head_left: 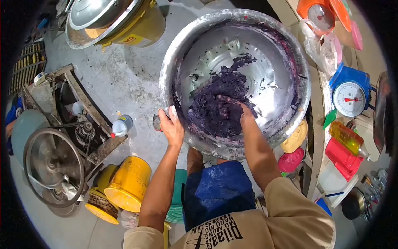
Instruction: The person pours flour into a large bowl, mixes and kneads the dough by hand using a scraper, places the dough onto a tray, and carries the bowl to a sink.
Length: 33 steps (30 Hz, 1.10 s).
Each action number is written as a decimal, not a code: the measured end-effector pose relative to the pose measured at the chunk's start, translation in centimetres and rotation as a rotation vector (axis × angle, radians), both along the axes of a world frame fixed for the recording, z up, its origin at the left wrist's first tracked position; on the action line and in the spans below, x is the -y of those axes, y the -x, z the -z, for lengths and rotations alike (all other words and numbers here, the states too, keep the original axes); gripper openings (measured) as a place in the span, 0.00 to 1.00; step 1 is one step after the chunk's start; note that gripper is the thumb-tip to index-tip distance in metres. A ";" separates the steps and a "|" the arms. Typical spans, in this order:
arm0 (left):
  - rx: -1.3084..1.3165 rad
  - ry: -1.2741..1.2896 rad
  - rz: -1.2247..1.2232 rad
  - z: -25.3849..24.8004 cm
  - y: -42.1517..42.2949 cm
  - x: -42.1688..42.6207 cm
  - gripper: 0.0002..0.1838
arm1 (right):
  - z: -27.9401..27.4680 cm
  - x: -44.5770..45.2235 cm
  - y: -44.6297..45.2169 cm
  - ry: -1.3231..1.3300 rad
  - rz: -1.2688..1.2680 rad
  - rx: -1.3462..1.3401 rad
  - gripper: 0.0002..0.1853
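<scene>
A wide metal basin (271, 62) stands in front of me, holding a crumbly, sticky mass of dark purple dough (222, 89). My right hand (234, 106) is sunk into this dough, its fingers coated purple and partly hidden. Just outside the basin's left rim is my left hand (171, 126), with pale residue on a fingertip. Its fingers curl around a small glass-like container (157, 123), which is mostly covered by the hand. Purple smears and bits cling to the basin's inner wall.
To the left, a belt-driven machine with a large wheel (54, 164) stands near a plastic jug (122, 125) and yellow buckets (129, 182). A large yellow tub (143, 31) is at the upper left. The right-hand counter carries a blue dial scale (349, 98) and a bottle of yellow liquid (346, 136).
</scene>
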State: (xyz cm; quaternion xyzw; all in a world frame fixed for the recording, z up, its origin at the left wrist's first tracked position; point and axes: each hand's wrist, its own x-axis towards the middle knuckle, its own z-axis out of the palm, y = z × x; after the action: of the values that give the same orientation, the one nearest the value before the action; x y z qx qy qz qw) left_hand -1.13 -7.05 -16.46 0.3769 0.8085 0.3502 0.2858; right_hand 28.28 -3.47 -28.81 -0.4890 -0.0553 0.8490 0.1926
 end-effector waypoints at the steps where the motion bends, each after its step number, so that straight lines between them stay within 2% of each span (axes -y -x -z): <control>1: -0.030 0.004 0.005 0.2 0.3 0.0 0.20 | -0.2 0.0 0.7 0.016 0.005 0.004 0.19; 2: -0.058 0.009 0.014 0.5 0.6 -0.1 0.20 | -0.6 0.1 1.8 0.030 0.024 0.023 0.19; 3: -0.081 0.015 0.025 0.6 0.7 0.2 0.21 | -1.4 1.1 3.4 0.094 0.145 0.067 0.20; 6: -0.040 0.040 0.010 0.6 0.7 0.2 0.21 | -8.9 1.5 8.9 -0.850 -1.107 1.077 0.21; 8: -0.032 0.069 0.012 -0.2 0.5 -0.1 0.21 | -7.4 2.2 7.9 -1.502 -0.650 0.804 0.21; 10: -0.023 0.045 0.010 -0.6 0.3 -0.2 0.21 | -5.8 1.3 7.3 -1.282 -0.436 0.366 0.20; 12: -0.019 -0.031 0.006 -0.1 0.4 -0.2 0.21 | -6.5 -2.7 8.1 -0.253 -0.450 -0.132 0.19; 13: -0.007 -0.047 0.003 -0.1 0.5 -0.1 0.21 | -6.0 -2.5 7.8 -0.214 -0.213 -0.510 0.25; 15: 0.021 -0.070 -0.007 0.4 0.6 0.3 0.20 | -4.3 -2.2 7.3 -1.248 -0.993 0.277 0.31; 16: 0.010 -0.086 -0.013 0.6 0.3 0.2 0.19 | -2.7 -2.2 7.3 -1.396 -1.130 0.448 0.31; 20: 0.043 -0.074 0.002 0.3 0.0 0.2 0.17 | 1.8 -2.1 7.1 -1.398 -1.164 0.596 0.32; 23: -0.026 -0.088 0.034 1.0 0.1 0.3 0.18 | 2.2 -2.4 7.3 -1.387 -1.158 0.661 0.33; 26: -0.065 -0.024 0.058 1.8 1.1 0.5 0.20 | 0.3 -2.5 8.3 -1.326 -1.144 0.703 0.34; 27: -0.073 0.049 0.044 1.6 1.1 0.4 0.22 | -0.8 -2.6 8.4 -1.279 -1.081 0.674 0.34; 28: -0.082 0.011 0.045 1.5 1.1 0.1 0.22 | -2.2 -2.7 8.0 -1.196 -0.941 0.545 0.35; 30: -0.092 -0.049 0.056 1.7 1.0 -0.1 0.23 | -6.7 -3.4 5.6 -0.727 -0.392 -0.026 0.35; 31: -0.050 0.029 0.048 -0.9 0.3 -0.4 0.21 | -9.7 -4.2 4.1 -0.582 -0.234 -0.183 0.36; 32: -0.042 0.043 0.039 -0.8 0.4 0.0 0.21 | -12.3 -5.5 1.9 -0.788 -0.347 -0.098 0.34; 33: -0.036 0.055 0.034 -0.1 0.8 0.3 0.20 | -12.3 -5.7 -0.4 -0.826 -0.184 0.093 0.32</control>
State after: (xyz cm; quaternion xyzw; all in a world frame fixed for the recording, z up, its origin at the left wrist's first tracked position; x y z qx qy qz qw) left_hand -1.93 -7.38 -16.36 0.3890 0.8161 0.3163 0.2875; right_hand 28.69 2.23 -16.54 -0.4016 -0.4428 0.7462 0.2931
